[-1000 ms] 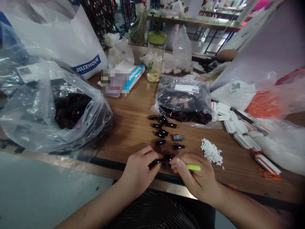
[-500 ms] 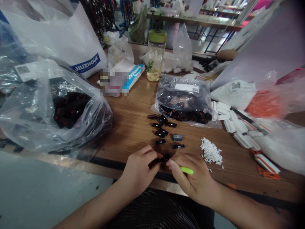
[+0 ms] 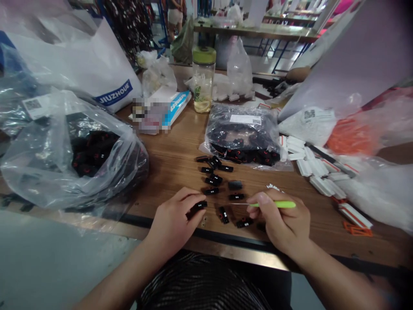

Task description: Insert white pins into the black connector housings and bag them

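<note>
Wooden workbench (image 3: 174, 163), lower centre: hands now apart, no longer joined. Left hand (image 3: 174, 219) pinches a black connector (image 3: 197, 206); right hand (image 3: 285, 221) grips a green-handled pick (image 3: 277, 204), clear of it.

Wooden worktable (image 3: 174, 159), grey floor (image 3: 48, 258) — bright light on far benches (image 3: 258, 32)

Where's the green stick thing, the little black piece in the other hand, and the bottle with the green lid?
green-handled tool (image 3: 277, 204), head view, on the middle of its green handle.
small black part (image 3: 199, 205), head view, on its exposed end.
clear bottle (image 3: 203, 82), head view, on its clear wall below the lid.
</note>
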`<state>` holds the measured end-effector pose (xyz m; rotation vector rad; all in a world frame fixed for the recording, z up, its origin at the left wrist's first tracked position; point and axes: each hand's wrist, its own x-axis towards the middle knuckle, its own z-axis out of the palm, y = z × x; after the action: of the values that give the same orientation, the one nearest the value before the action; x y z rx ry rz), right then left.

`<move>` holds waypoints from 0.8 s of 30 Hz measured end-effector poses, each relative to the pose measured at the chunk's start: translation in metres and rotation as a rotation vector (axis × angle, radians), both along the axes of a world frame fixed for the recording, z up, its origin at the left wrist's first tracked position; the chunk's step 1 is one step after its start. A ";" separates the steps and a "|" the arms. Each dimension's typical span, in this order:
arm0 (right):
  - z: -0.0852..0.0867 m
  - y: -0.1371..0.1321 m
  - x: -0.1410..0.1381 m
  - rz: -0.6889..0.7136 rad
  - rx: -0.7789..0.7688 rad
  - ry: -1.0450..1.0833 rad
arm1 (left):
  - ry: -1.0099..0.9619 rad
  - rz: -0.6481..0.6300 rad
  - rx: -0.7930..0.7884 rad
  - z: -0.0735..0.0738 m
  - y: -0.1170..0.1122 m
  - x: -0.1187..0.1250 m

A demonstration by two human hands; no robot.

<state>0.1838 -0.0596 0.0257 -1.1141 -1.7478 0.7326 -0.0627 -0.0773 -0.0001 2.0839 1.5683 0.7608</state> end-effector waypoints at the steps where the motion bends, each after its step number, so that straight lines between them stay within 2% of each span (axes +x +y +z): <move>1: 0.000 0.001 0.001 -0.018 -0.003 0.014 | 0.003 -0.007 0.042 0.002 -0.002 0.001; 4: -0.002 0.002 0.002 -0.050 -0.018 0.029 | -0.005 -0.141 0.127 0.007 -0.006 0.012; 6: 0.000 0.002 0.004 -0.069 -0.026 0.032 | 0.002 -0.264 0.087 0.008 -0.006 0.022; 9: 0.006 -0.002 0.009 -0.097 -0.035 0.041 | 0.036 -0.350 -0.008 0.004 -0.006 0.035; 11: 0.011 -0.007 0.012 -0.086 -0.038 0.021 | 0.053 -0.356 -0.053 -0.001 -0.007 0.039; 14: 0.013 -0.016 0.015 -0.010 -0.034 -0.065 | 0.024 -0.301 -0.057 -0.010 -0.012 0.039; 19: -0.002 -0.025 0.012 0.045 0.009 -0.177 | -0.069 -0.197 -0.069 -0.018 -0.017 0.037; 24: -0.009 -0.026 0.006 0.044 0.046 -0.168 | -0.119 -0.201 -0.092 -0.017 -0.015 0.036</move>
<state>0.1894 -0.0858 0.0171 -1.1363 -1.9257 0.6377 -0.0269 -0.0921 -0.0170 2.0515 1.2840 0.7127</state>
